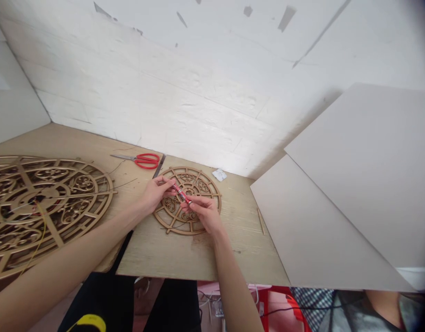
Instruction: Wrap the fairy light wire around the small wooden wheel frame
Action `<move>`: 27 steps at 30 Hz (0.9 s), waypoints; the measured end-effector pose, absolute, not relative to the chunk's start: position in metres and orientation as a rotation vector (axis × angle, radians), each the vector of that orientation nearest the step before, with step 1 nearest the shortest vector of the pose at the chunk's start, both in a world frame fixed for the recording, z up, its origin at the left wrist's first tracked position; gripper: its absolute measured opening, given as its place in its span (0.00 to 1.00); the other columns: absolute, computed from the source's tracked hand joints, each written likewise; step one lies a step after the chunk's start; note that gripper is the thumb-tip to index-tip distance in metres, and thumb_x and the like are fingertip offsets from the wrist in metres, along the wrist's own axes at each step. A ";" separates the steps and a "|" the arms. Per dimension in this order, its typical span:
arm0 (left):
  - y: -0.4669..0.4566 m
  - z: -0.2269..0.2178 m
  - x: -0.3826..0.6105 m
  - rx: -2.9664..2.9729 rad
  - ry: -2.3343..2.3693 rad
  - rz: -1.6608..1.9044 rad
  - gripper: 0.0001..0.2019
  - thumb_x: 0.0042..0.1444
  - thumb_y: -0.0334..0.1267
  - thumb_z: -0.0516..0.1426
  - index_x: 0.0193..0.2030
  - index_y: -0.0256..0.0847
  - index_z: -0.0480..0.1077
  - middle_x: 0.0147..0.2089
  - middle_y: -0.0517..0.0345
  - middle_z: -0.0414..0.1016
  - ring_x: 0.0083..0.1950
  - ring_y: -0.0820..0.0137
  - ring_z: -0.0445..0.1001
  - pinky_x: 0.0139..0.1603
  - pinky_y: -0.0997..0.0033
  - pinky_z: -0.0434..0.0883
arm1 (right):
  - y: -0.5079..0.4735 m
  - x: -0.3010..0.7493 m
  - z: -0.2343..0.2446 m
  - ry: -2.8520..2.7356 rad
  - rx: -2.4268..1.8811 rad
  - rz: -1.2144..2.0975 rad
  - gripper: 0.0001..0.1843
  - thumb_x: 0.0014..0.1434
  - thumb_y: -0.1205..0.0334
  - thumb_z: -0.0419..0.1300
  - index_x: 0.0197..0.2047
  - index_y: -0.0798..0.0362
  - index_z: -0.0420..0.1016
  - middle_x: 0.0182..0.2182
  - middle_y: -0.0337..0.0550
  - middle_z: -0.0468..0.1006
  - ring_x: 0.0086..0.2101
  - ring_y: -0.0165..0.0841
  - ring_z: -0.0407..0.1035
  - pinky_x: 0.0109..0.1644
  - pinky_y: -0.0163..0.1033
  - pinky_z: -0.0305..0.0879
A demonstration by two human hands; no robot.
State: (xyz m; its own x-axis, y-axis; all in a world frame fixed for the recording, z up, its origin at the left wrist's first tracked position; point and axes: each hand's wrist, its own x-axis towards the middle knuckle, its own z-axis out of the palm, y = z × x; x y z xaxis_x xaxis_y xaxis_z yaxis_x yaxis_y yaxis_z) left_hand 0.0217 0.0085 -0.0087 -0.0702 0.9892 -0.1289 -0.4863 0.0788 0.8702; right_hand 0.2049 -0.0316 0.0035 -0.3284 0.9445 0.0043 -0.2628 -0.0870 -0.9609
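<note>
A small round wooden fretwork disc lies on the plywood worktop. Above it both hands grip a small red and white tube. My left hand pinches its upper end, fingers closed. My right hand is closed round its lower end, over the disc's near half. The tube lies slanted between the two hands.
A large round fretwork panel with thin wires across it fills the left. Red-handled scissors lie behind the small disc, a crumpled white scrap to its right. Large grey boards lean at the right. The white wall stands close behind.
</note>
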 end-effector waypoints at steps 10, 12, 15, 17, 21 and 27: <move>0.006 -0.001 0.024 0.634 0.943 1.365 0.13 0.45 0.32 0.69 0.20 0.35 0.69 0.24 0.55 0.76 0.23 0.76 0.74 0.25 0.82 0.75 | -0.031 0.205 0.002 -1.214 -0.797 1.591 0.18 0.46 0.51 0.73 0.41 0.47 0.83 0.33 0.43 0.85 0.32 0.36 0.79 0.42 0.44 0.76; 0.007 -0.001 0.023 0.636 0.938 1.366 0.12 0.45 0.32 0.69 0.21 0.35 0.70 0.24 0.55 0.76 0.23 0.76 0.74 0.25 0.82 0.75 | -0.030 0.205 0.000 -1.229 -0.795 1.599 0.18 0.47 0.51 0.73 0.41 0.47 0.83 0.33 0.43 0.85 0.33 0.36 0.79 0.42 0.44 0.76; 0.007 0.000 0.023 0.637 0.930 1.377 0.12 0.45 0.32 0.70 0.21 0.34 0.70 0.24 0.55 0.76 0.23 0.76 0.74 0.25 0.82 0.75 | -0.029 0.205 -0.002 -1.252 -0.787 1.608 0.17 0.48 0.53 0.72 0.42 0.47 0.83 0.34 0.42 0.85 0.33 0.35 0.79 0.43 0.43 0.75; 0.006 0.001 0.023 0.633 0.935 1.377 0.13 0.44 0.33 0.70 0.21 0.34 0.70 0.25 0.56 0.76 0.22 0.77 0.73 0.25 0.82 0.75 | -0.030 0.205 -0.001 -1.264 -0.777 1.614 0.16 0.49 0.53 0.72 0.42 0.47 0.83 0.34 0.42 0.85 0.33 0.34 0.79 0.43 0.42 0.75; 0.006 0.002 0.023 0.632 0.945 1.373 0.14 0.44 0.33 0.70 0.20 0.34 0.69 0.24 0.56 0.75 0.21 0.77 0.73 0.24 0.82 0.75 | -0.030 0.206 0.000 -1.254 -0.758 1.625 0.16 0.50 0.55 0.71 0.43 0.47 0.83 0.34 0.42 0.85 0.33 0.33 0.79 0.43 0.40 0.75; 0.008 -0.006 0.022 0.647 0.922 1.375 0.13 0.45 0.33 0.69 0.21 0.34 0.69 0.24 0.55 0.76 0.24 0.76 0.74 0.26 0.81 0.76 | -0.030 0.206 0.001 -1.210 -0.771 1.615 0.16 0.48 0.55 0.72 0.41 0.48 0.84 0.33 0.43 0.85 0.32 0.34 0.79 0.42 0.41 0.75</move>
State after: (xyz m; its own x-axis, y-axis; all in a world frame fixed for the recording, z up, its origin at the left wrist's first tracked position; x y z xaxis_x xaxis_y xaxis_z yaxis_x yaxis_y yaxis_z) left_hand 0.0220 0.0079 -0.0057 -0.0454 0.9847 -0.1682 -0.5292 0.1191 0.8401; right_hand 0.2063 -0.0303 0.0009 -0.3575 0.9325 0.0504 -0.3104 -0.0678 -0.9482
